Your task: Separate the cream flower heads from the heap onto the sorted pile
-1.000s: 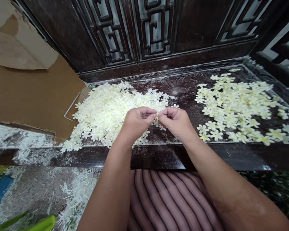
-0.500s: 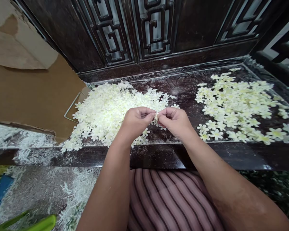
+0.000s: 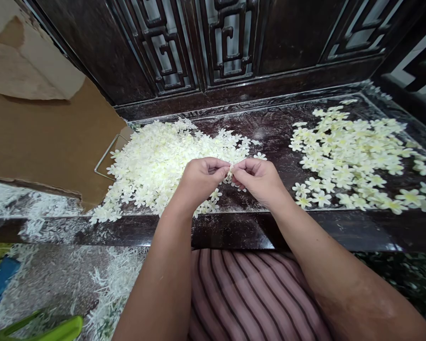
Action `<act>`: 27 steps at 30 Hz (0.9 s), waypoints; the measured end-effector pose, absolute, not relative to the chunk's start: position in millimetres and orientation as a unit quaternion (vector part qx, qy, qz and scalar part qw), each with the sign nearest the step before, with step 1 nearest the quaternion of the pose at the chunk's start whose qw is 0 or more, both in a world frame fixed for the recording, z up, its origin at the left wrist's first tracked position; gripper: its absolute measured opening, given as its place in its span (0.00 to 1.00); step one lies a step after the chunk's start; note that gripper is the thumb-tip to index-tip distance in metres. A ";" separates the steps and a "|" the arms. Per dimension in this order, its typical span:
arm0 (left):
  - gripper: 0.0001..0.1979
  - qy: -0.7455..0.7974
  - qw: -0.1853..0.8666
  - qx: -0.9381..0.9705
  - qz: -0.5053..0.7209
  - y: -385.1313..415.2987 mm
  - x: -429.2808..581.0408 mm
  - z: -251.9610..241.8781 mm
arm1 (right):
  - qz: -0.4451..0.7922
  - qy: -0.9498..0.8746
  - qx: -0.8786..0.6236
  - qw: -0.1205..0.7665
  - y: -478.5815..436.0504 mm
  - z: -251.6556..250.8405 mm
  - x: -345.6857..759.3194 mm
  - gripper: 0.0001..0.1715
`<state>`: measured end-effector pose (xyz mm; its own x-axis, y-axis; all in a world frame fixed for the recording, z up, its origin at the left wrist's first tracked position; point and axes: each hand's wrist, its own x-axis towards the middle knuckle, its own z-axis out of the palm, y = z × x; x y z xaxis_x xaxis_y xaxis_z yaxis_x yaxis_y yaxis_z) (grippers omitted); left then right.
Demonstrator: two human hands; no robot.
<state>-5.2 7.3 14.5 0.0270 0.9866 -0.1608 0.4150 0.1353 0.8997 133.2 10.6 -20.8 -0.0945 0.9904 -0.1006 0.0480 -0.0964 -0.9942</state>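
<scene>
My left hand (image 3: 203,182) and my right hand (image 3: 259,182) meet at their fingertips over the front middle of a dark wooden bench (image 3: 234,203). Both are closed in a pinch on a small pale flower (image 3: 229,175), mostly hidden by the fingers. A dense heap of white-yellow flowers (image 3: 159,156) lies behind and to the left of my left hand. To the right of my right hand, a looser spread of similar flowers (image 3: 351,156) covers the bench.
A large brown cardboard piece (image 3: 46,142) stands at the left, with a thin metal wire handle (image 3: 104,156) beside it. Dark carved panels (image 3: 284,42) rise behind the bench. White shreds (image 3: 117,279) litter the floor, near a green plastic object (image 3: 62,329).
The fingertips have drawn slightly closer together, and less of the flower between them shows. Otherwise the hands stay in the same place.
</scene>
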 end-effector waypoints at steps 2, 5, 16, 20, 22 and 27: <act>0.05 0.614 0.432 0.573 0.329 7.7 -5.7 12.3 | 0.543 -0.505 -0.511 0.434 10.0 -20.0 132.5 0.08; 0.05 0.612 0.420 0.586 0.326 8.3 -6.8 8.8 | 0.556 -0.495 -0.512 0.428 9.6 -18.3 131.1 0.08; 0.08 0.594 0.398 0.619 0.324 7.2 -11.5 0.2 | 0.567 -0.465 -0.535 0.419 10.1 -12.2 128.9 0.04; 0.07 0.596 0.388 0.624 0.324 7.4 -11.2 -1.2 | 0.563 -0.469 -0.534 0.423 10.8 -14.3 128.7 0.05; 0.07 0.598 0.391 0.619 0.325 7.5 -10.7 0.2 | 0.558 -0.477 -0.526 0.429 11.1 -16.0 128.9 0.05; 0.07 0.593 0.414 0.606 0.330 7.6 -9.1 6.2 | 0.517 -0.512 -0.523 0.444 9.8 -19.5 129.2 0.05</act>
